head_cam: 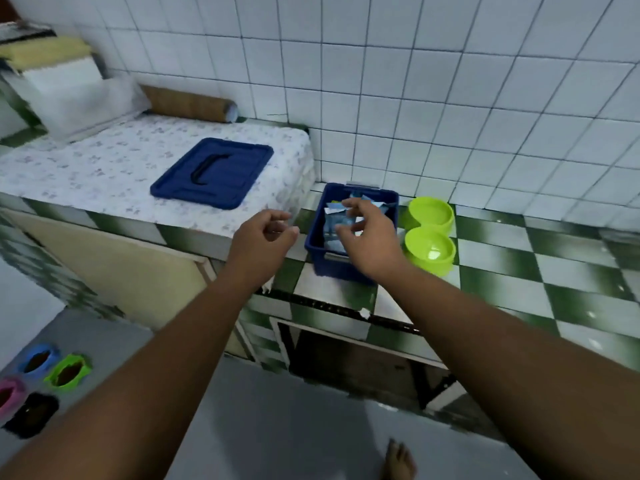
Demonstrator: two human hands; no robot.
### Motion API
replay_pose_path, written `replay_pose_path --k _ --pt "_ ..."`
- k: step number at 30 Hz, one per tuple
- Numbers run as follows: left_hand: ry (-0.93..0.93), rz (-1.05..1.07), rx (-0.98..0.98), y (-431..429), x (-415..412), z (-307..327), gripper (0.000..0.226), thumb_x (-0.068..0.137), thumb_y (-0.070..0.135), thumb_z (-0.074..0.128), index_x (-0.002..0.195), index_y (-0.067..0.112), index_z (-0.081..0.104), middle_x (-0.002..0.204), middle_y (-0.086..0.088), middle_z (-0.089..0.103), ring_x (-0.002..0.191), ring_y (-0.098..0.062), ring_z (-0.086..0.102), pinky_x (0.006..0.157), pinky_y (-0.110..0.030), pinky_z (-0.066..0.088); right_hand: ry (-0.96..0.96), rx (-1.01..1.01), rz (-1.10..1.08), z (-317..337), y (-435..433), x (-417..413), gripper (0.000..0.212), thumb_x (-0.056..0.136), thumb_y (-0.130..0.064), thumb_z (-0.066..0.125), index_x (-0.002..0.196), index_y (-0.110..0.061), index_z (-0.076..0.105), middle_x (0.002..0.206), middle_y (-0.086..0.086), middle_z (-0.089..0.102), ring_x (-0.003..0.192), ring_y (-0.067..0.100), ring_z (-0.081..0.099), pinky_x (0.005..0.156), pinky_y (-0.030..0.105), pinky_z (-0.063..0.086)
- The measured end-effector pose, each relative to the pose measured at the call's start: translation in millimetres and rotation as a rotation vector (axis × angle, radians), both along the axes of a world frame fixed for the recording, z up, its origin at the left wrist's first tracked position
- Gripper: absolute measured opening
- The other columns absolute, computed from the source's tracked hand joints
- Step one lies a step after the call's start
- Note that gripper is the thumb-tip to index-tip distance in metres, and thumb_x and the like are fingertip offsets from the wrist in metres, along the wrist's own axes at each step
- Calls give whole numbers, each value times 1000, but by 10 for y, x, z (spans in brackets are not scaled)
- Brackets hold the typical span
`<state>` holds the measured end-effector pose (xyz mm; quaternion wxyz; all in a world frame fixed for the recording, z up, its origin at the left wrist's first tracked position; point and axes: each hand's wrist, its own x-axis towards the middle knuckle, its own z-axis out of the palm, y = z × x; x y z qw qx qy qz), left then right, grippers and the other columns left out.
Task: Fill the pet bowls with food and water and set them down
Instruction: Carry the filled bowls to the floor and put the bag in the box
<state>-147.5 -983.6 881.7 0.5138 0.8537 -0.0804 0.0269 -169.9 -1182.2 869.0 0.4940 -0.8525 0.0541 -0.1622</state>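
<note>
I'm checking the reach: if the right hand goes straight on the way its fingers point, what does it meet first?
Probably the pale blue packets in the open blue bin; the right hand hovers over them, though depth is unclear.

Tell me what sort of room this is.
Probably a home kitchen: a white tiled wall, a green-checked tiled counter, and a cupboard door beneath it.

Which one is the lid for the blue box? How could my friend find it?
Look at the raised ledge covered in flowery cloth, left of the green checked counter. The blue lid lies flat on that cloth. Unlike the deep blue bin nearby, it is thin with a dark handle in its middle.
</note>
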Motion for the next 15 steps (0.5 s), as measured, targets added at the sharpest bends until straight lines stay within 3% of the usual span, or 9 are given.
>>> replay_pose_path --k 4,9,11,15 --pt "45 -54 -35 -773 105 -68 14 93 25 71 105 29 66 92 2 70 82 -7 67 71 -20 52 -9 16 -41 -39 -713 110 37 87 -21 67 123 -21 59 104 -5 60 76 12 61 76 31 55" --pt "152 -94 -142 -1716 132 -308 17 95 25 69 111 29 68 95 1 71 91 -17 70 82 -43 62 17 13 -107 -105 -1636 275 32 88 -18 65 120 -20 60 102 -1 61 75 10 63 63 13 48" --pt "197 -91 -187 -2054 115 -428 22 95 21 69 117 23 67 92 3 69 88 -17 68 84 -43 61 48 3 -145 -169 -2017 358 30 89 -19 65 119 -20 60 102 -2 61 71 6 60 66 18 50" --pt "351 -84 -275 -2593 58 -706 26 96 13 67 121 17 64 92 0 67 86 -16 63 87 -42 57 124 -24 -208 -393 -2697 693 27 85 -23 67 111 -20 64 97 2 68 79 17 63 82 36 55"
